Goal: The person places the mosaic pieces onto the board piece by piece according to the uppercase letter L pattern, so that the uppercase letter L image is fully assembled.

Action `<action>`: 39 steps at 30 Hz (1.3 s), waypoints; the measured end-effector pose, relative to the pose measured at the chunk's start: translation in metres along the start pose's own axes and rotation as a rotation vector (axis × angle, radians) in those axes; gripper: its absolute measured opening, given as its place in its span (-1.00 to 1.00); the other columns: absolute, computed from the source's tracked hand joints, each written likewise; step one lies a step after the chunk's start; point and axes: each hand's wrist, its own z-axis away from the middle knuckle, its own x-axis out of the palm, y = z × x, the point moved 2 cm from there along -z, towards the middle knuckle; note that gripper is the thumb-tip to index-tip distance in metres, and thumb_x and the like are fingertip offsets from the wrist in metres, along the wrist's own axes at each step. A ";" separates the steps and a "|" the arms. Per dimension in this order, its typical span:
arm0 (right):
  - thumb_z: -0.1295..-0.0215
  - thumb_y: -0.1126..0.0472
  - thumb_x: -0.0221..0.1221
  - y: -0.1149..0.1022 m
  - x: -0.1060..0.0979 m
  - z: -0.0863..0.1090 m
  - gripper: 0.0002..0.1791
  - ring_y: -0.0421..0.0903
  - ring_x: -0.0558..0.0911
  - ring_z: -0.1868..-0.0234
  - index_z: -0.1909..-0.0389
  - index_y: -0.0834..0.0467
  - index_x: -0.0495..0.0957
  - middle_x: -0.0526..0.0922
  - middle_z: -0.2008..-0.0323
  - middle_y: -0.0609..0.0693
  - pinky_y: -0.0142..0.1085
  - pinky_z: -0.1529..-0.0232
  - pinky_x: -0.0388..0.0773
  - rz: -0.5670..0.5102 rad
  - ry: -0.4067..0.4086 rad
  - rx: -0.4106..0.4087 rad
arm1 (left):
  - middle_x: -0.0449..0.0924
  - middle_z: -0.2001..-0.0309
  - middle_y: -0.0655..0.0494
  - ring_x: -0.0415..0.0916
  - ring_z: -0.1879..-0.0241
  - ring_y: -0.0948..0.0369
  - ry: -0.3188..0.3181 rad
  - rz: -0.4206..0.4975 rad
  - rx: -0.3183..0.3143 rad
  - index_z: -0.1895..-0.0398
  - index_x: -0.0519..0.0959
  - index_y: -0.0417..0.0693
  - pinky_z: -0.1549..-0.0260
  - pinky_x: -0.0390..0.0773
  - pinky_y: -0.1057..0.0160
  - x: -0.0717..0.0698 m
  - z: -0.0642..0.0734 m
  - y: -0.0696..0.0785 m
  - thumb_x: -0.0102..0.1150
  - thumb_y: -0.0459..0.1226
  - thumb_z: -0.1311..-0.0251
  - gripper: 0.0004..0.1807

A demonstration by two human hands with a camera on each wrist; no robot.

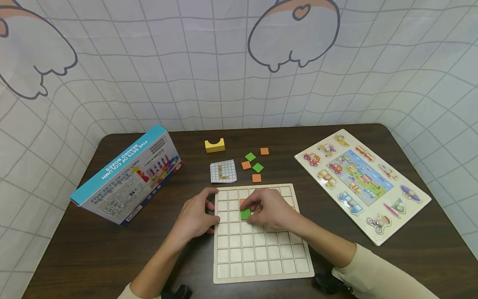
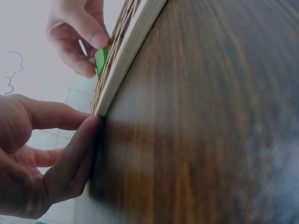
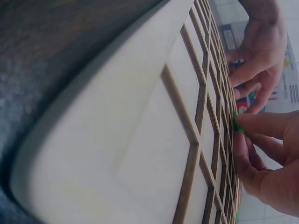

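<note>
A pale wooden grid board (image 1: 261,253) lies on the dark table. My right hand (image 1: 270,209) reaches over its upper part and pinches a green square tile (image 1: 245,214) between thumb and fingers; in the left wrist view the green tile (image 2: 101,61) stands tilted against the grid. An orange tile (image 1: 242,202) shows partly from under the right fingertips, in the row above. My left hand (image 1: 194,216) rests at the board's left side, thumb and fingertips against its edge; the left wrist view has these fingers (image 2: 86,133) right at the rim.
Behind the board lie several loose green and orange tiles (image 1: 256,178), a printed pattern card (image 1: 223,171) and a yellow arched block (image 1: 214,145). A blue-topped box (image 1: 130,178) stands at left. At right lies a picture puzzle board (image 1: 364,187) with vehicle pieces.
</note>
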 end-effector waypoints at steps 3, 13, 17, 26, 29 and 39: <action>-0.01 0.41 0.49 -0.002 0.000 0.000 -0.75 -0.16 0.59 0.31 0.28 0.08 0.80 0.69 0.34 -0.08 -0.44 0.35 0.60 0.011 0.000 -0.006 | 0.49 0.16 -0.10 0.59 0.60 0.14 0.000 0.002 0.002 -0.43 0.42 0.01 0.65 0.73 0.21 0.000 0.000 0.000 0.42 -0.52 -0.06 -0.19; -0.02 0.40 0.49 -0.003 -0.001 0.000 -0.74 -0.15 0.58 0.31 0.26 0.06 0.79 0.68 0.34 -0.07 -0.43 0.35 0.57 0.032 -0.011 -0.008 | 0.49 0.14 -0.10 0.59 0.59 0.13 -0.007 0.005 -0.006 -0.44 0.41 0.02 0.65 0.73 0.21 0.000 -0.001 -0.001 0.43 -0.52 -0.07 -0.19; -0.02 0.40 0.48 -0.004 -0.001 0.001 -0.74 -0.16 0.58 0.31 0.26 0.06 0.79 0.69 0.34 -0.07 -0.43 0.34 0.58 0.036 -0.015 -0.011 | 0.49 0.14 -0.10 0.60 0.58 0.13 -0.008 0.007 -0.008 -0.43 0.41 0.03 0.65 0.73 0.21 0.000 -0.001 -0.001 0.42 -0.51 -0.08 -0.19; -0.02 0.40 0.48 -0.003 -0.001 0.001 -0.73 -0.14 0.59 0.29 0.25 0.06 0.78 0.70 0.31 -0.06 -0.42 0.33 0.57 0.025 -0.013 -0.014 | 0.50 0.14 -0.09 0.59 0.57 0.13 -0.003 0.002 -0.003 -0.43 0.42 0.04 0.64 0.73 0.21 -0.001 -0.001 -0.001 0.42 -0.51 -0.06 -0.19; -0.02 0.39 0.48 -0.003 -0.001 0.001 -0.73 -0.15 0.60 0.28 0.25 0.06 0.78 0.71 0.29 -0.07 -0.42 0.32 0.59 0.023 -0.013 -0.012 | 0.50 0.14 -0.09 0.59 0.56 0.13 -0.003 0.002 -0.001 -0.43 0.41 0.04 0.64 0.73 0.21 -0.001 -0.001 -0.001 0.42 -0.52 -0.06 -0.19; -0.09 0.37 0.47 -0.002 -0.010 -0.001 -0.75 -0.07 0.61 0.20 0.20 0.07 0.79 0.74 0.26 -0.05 -0.42 0.33 0.61 -0.004 0.001 -0.032 | 0.50 0.15 -0.08 0.59 0.58 0.14 0.002 -0.004 -0.002 -0.43 0.41 0.04 0.64 0.74 0.20 0.000 -0.002 0.000 0.42 -0.53 -0.05 -0.18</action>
